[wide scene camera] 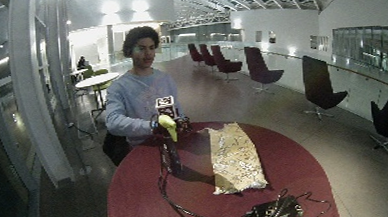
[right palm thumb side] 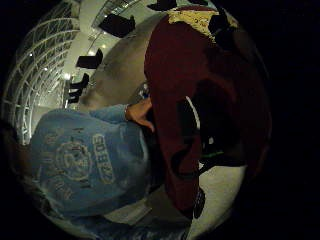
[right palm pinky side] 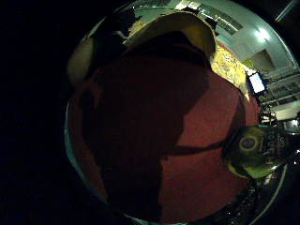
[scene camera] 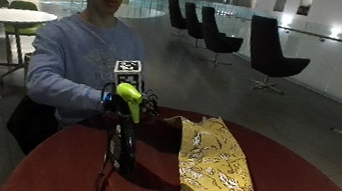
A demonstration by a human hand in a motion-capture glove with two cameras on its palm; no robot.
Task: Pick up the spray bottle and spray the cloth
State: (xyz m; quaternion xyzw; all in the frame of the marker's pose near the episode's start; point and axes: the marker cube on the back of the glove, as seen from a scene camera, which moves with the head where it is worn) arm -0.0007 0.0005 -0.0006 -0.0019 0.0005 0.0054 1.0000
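Note:
A spray bottle [scene camera: 122, 144] with a dark body and a lime-green head stands upright on the round red table [scene camera: 312, 186], left of a yellow patterned cloth [scene camera: 215, 167] laid out flat. My gloved right hand [scene camera: 111, 101] hovers at the height of the bottle's head, just behind it on the person's side. Both palm views look down on bare table, with the bottle [right palm pinky side: 255, 152] only at the edge and the cloth [right palm pinky side: 229, 65] beyond, so the palm holds nothing. In the wide outside view the bottle [wide scene camera: 171, 154] and the cloth [wide scene camera: 233, 156] lie side by side.
The person's bare left hand [right palm thumb side: 137, 115] rests at the table's edge near their body. A dark box [wide scene camera: 273, 214] sits at the near edge of the table. Black chairs [scene camera: 274, 54] stand on the floor well behind.

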